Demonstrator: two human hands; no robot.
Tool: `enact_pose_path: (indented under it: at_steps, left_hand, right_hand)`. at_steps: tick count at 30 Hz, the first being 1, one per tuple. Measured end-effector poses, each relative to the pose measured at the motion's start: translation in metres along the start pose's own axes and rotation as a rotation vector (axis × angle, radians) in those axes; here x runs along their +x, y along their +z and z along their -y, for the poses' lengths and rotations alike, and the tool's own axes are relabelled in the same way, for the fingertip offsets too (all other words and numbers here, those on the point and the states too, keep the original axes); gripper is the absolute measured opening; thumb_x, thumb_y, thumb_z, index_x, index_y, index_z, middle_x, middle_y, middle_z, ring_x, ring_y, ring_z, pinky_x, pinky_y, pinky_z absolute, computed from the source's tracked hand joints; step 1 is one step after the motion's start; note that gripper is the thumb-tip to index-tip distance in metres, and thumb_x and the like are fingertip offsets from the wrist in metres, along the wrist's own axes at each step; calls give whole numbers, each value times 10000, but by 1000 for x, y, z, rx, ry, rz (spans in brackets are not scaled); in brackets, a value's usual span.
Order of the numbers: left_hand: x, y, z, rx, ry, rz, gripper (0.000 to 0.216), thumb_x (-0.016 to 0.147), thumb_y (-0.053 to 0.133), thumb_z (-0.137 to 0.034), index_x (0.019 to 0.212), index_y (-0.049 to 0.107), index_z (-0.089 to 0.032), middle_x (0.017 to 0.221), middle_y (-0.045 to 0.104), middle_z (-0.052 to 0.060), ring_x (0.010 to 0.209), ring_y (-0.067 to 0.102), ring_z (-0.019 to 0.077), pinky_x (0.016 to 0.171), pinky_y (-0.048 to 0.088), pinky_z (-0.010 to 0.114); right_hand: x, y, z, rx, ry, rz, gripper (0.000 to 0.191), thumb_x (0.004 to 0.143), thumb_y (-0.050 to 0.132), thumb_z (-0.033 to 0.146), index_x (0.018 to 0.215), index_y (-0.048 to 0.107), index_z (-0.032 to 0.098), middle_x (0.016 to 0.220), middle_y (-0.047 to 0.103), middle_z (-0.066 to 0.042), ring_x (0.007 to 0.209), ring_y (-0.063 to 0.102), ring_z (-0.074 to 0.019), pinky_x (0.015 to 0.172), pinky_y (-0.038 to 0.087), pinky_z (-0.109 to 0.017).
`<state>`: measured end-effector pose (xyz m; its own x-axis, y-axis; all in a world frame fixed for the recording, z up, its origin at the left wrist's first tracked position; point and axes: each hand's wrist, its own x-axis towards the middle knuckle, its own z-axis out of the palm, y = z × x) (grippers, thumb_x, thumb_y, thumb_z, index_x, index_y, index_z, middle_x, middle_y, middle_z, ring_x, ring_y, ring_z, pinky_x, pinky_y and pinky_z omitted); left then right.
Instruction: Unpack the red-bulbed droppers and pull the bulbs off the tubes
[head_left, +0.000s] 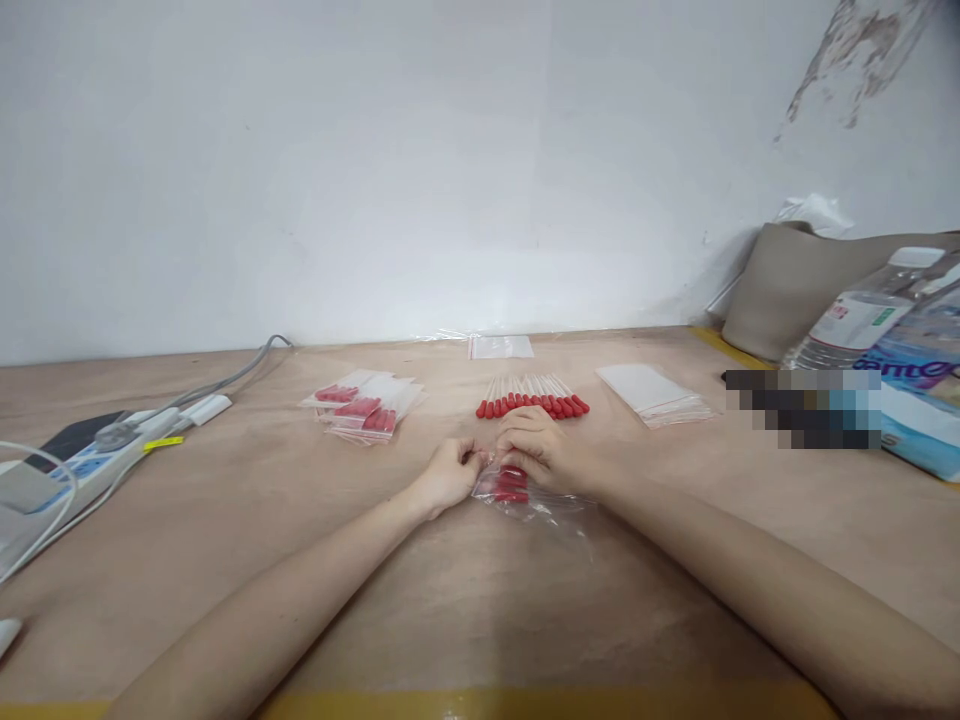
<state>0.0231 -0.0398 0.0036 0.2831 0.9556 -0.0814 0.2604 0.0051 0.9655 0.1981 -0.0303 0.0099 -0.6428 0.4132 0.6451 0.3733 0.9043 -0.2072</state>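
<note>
Brown tabletop [420, 630] — left fingers [475, 458] and right fingers [525, 440] pinch a clear bag [541, 507] holding red pieces [512, 488].

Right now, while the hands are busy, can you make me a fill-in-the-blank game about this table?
1. The tips of the sticks lined up in a row are coloured ____.
2. In the picture, the pile of filled bags lies to the ____ of that row.
3. Of the left hand and right hand, the ____ one is nearer the bottle.
4. The bottle's cap is ____.

Missing words: red; left; right; white.
</note>
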Motion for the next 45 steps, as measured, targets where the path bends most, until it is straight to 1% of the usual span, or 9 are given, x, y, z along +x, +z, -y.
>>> enact_pose_path:
  at_steps: [4, 7, 10, 13, 17, 22, 29, 38, 45]
  left_hand:
    - [-1, -2, -1, -28, 48, 19, 233, 645, 658, -309, 751, 520, -154, 591, 532, -39, 539, 511, 101, 516, 418, 211]
    - [-4, -1, -1, -85, 77, 23, 224, 648, 652, -298, 754, 501, -171, 589, 525, -51, 503, 509, 92, 505, 440, 216]
    - [-3, -2, 4, 16, 120, 34, 149, 709, 584, -284, 744, 585, -140, 656, 603, 5, 542, 545, 113, 534, 441, 227]
    - [3, -6, 10, 167, 188, -8, 191, 744, 524, -240, 820, 660, -131, 686, 639, 29, 575, 557, 135, 552, 422, 231]
    - [6, -14, 12, 373, 311, -64, 214, 747, 513, -205, 853, 694, -164, 726, 608, 32, 619, 533, 136, 567, 398, 225]
    - [-1, -24, 4, 532, 483, -13, 165, 744, 564, -228, 831, 698, -186, 790, 522, 38, 704, 496, 133, 608, 396, 226]
    - [-5, -24, 4, 240, 374, 224, 247, 756, 584, -337, 897, 600, -136, 778, 585, 25, 692, 542, 120, 639, 444, 235]
    - [-13, -16, -2, 446, 430, 195, 301, 708, 629, -351, 937, 541, -177, 762, 510, -15, 687, 480, 109, 607, 405, 214]
    - [-24, -10, -10, 653, 514, 164, 169, 796, 511, -300, 914, 488, -180, 795, 521, 6, 695, 467, 125, 633, 400, 238]
  right_hand:
    - [3, -7, 3, 135, 28, 25, 114, 853, 475, 235, 796, 567, 200, 947, 595, -44, 958, 511, -155, 854, 394, -341]
    - [2, -14, 1, 203, 127, -50, 121, 834, 507, 254, 930, 559, 200, 1024, 566, -63, 993, 504, -159, 849, 415, -328]
    - [-7, -22, 2, 165, 264, -149, 132, 833, 504, 280, 901, 556, 180, 880, 586, -55, 849, 537, -153, 766, 435, -313]
    - [-23, -30, 9, 90, 332, -42, 172, 803, 539, 341, 774, 572, 175, 749, 567, -31, 719, 523, -139, 658, 426, -278]
    - [-43, -32, 21, 70, 379, 144, 314, 698, 646, 395, 920, 560, 189, 801, 585, -16, 667, 514, -132, 576, 411, -252]
    - [-48, -23, 20, -42, 446, 100, 190, 756, 587, 319, 884, 564, 181, 788, 552, -29, 680, 513, -140, 601, 416, -262]
    - [-53, -20, 17, -76, 440, 73, 150, 816, 514, 316, 882, 553, 187, 850, 539, -42, 704, 514, -136, 639, 415, -263]
    - [-55, -18, 13, -87, 449, 71, 123, 839, 481, 294, 861, 543, 190, 842, 542, -39, 703, 515, -134, 626, 399, -253]
    - [-54, -19, 13, -63, 443, 77, 125, 835, 485, 293, 864, 541, 185, 844, 533, -44, 713, 507, -136, 637, 398, -255]
